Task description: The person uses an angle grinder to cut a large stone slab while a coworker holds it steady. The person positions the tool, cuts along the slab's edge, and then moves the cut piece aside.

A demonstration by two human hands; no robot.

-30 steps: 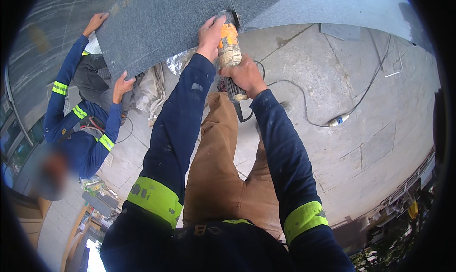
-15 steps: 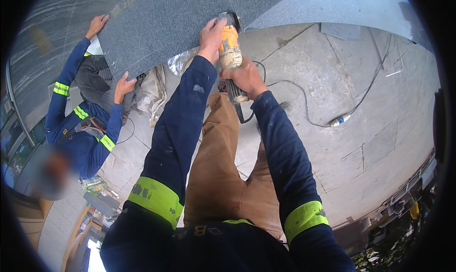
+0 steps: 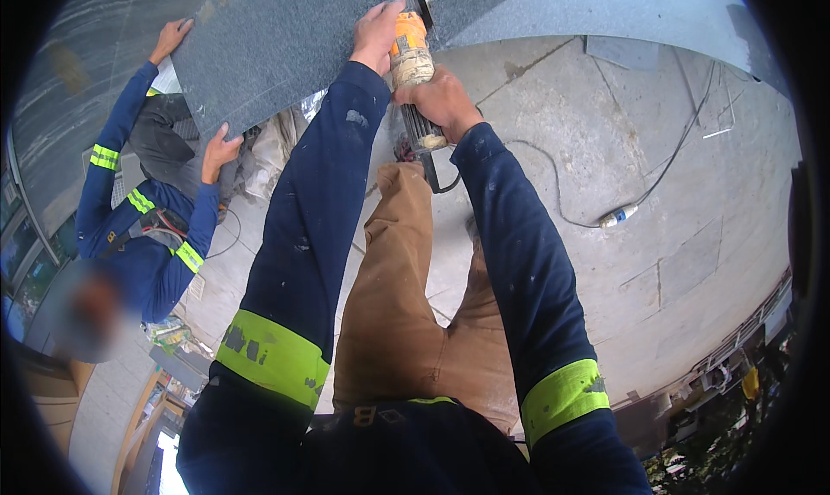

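Note:
An orange angle grinder (image 3: 411,50) with tape wound round its middle is held out in front of me by both hands. My left hand (image 3: 378,37) wraps the front of its body near the dark disc guard. Farther back, my right hand (image 3: 443,102) grips the rear body, thumb across it. The grinder's head lies over a large grey stone slab (image 3: 294,45), close to a line running across the slab. Whether the disc touches the stone, I cannot tell.
To the left a co-worker (image 3: 156,227) crouches with both hands on the slab's edge. A grey power cord (image 3: 553,175) runs over the paved floor (image 3: 553,279) to a blue-and-white connector (image 3: 618,216). Crumpled pale sheeting (image 3: 272,158) lies beneath the slab.
Both my hands and the grinder have moved away from me, farther over the slab and slightly left. The co-worker's hands stay on the slab.

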